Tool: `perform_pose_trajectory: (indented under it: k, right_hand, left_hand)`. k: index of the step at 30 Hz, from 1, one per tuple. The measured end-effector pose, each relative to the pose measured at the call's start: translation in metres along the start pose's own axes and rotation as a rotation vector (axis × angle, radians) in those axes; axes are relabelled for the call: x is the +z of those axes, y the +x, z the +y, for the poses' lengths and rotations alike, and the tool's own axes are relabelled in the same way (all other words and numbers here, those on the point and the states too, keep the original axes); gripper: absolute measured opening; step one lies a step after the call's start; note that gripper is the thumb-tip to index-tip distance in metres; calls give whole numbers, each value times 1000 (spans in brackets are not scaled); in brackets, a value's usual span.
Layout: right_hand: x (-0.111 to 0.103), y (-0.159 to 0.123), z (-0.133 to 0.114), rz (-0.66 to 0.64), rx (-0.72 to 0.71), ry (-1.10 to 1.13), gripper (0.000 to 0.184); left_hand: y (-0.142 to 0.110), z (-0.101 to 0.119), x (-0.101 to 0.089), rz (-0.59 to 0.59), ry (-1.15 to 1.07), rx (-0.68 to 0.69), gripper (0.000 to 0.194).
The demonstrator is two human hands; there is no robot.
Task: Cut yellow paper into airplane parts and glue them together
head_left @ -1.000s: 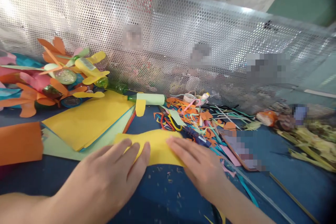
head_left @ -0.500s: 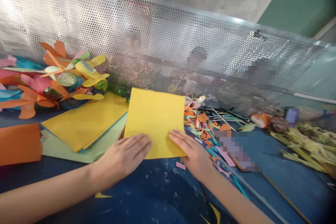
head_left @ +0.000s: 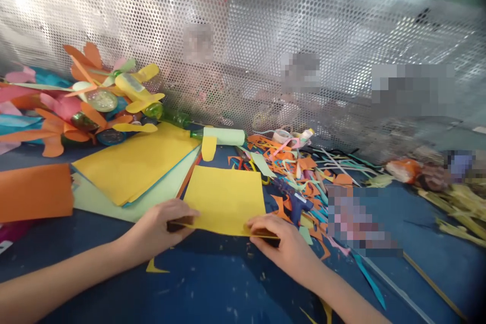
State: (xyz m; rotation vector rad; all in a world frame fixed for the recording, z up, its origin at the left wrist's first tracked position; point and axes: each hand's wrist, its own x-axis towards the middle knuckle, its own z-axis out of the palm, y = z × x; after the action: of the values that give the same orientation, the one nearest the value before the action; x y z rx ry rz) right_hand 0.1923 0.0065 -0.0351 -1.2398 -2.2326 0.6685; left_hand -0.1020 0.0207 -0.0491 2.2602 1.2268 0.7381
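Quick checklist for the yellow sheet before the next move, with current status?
1. Left hand has the yellow sheet: ok, thumb below and fingers above at the near left corner.
2. Right hand has it too: ok, same hold at the near right corner.
3. Sheet is a single layer: cannot tell, the hands cover parts of the near edge.
4. No offcuts on the near side of the table: not ok, a yellow scrap lies below the left hand.
5. Blue tool off the sheet: ok, it lies to the right.
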Motion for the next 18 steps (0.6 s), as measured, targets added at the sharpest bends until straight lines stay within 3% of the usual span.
perform_pose_trajectory:
  k: [3, 6, 12, 18]
  right_hand:
    - [4, 2, 1, 92, 172, 43, 14]
    - [9, 3, -1, 203, 310, 79, 24]
    - [15, 4, 4, 297, 281, 161, 35]
    - [7, 0, 1, 234, 241, 5, 25]
  left_hand:
    - [3, 0, -1, -8, 26, -160, 25]
    - [4, 0, -2, 10, 73, -228, 36]
    - [2, -1, 1, 35, 74, -242, 44]
    - [3, 3, 1, 27, 61, -263, 43]
